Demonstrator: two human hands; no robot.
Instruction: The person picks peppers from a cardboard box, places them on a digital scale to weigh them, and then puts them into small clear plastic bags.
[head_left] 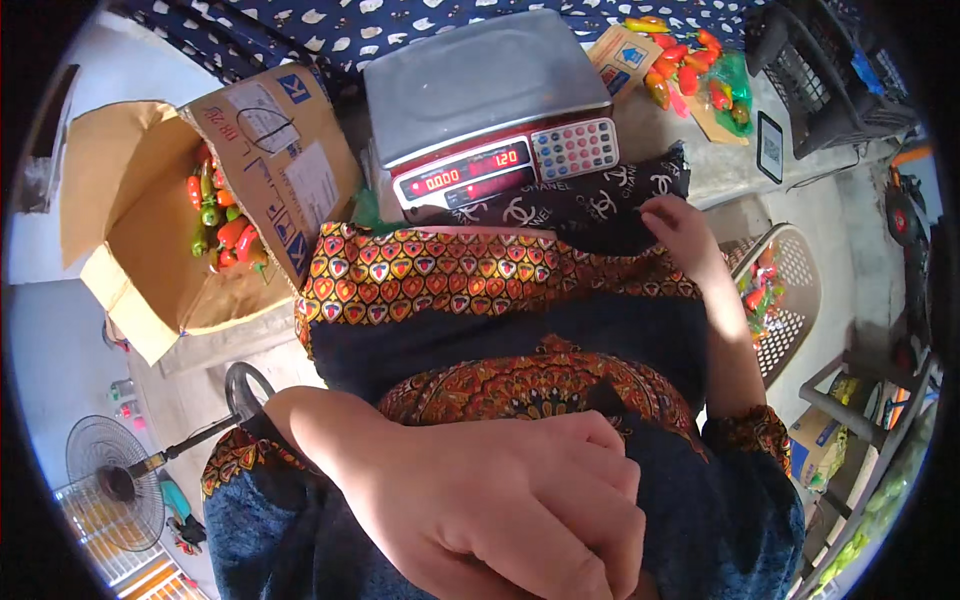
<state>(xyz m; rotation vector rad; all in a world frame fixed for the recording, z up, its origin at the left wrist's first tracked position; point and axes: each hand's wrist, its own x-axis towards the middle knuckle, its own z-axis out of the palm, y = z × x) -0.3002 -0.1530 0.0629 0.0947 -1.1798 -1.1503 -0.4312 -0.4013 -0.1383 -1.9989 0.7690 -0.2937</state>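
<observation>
Large in the foreground, my left hand [510, 490] is raised over my lap with its fingers curled in. What it holds, if anything, is hidden. My right hand [682, 238] reaches to the edge of a black cloth with white print [600, 205], its fingers bent together against it. Whether they pinch the fabric is unclear. Beyond the cloth stands a weighing scale [485, 85] with a bare grey pan, a lit red display and a keypad. Across my lap lies orange, heart-patterned fabric [430, 270].
An open cardboard box [135, 230] at left holds red and green peppers [225, 215]. More peppers [690, 70] lie at the back right, near a phone-like tablet [769, 147] and a black crate [835, 75]. A beige basket [800, 290] of peppers stands right; a fan [115, 480], lower left.
</observation>
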